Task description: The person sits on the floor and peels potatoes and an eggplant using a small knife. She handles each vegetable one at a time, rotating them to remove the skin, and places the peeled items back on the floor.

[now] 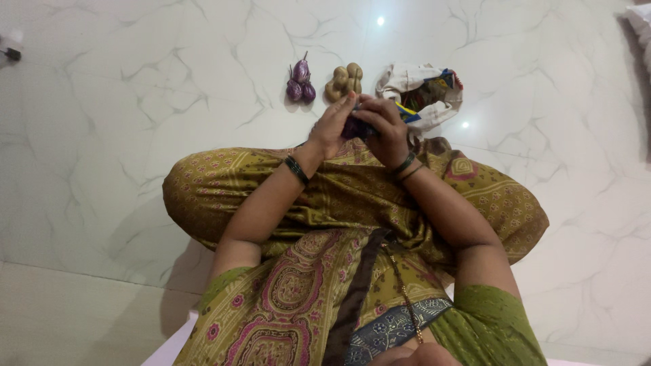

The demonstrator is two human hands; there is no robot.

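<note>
I sit cross-legged on a white marble floor in olive patterned cloth. My left hand (330,126) and my right hand (384,129) meet above my knees, both closed around a small purple eggplant (353,127) that is mostly hidden by the fingers. On the floor just beyond my hands lie a few more small purple eggplants (300,83) and a cluster of brown potatoes (344,80). To the right of them is an open white cloth bag (422,91) with colourful contents.
White marble floor (135,122) stretches all around. A small dark object (11,53) sits at the far left edge. Something white (641,20) shows at the top right corner. My knees spread wide left and right.
</note>
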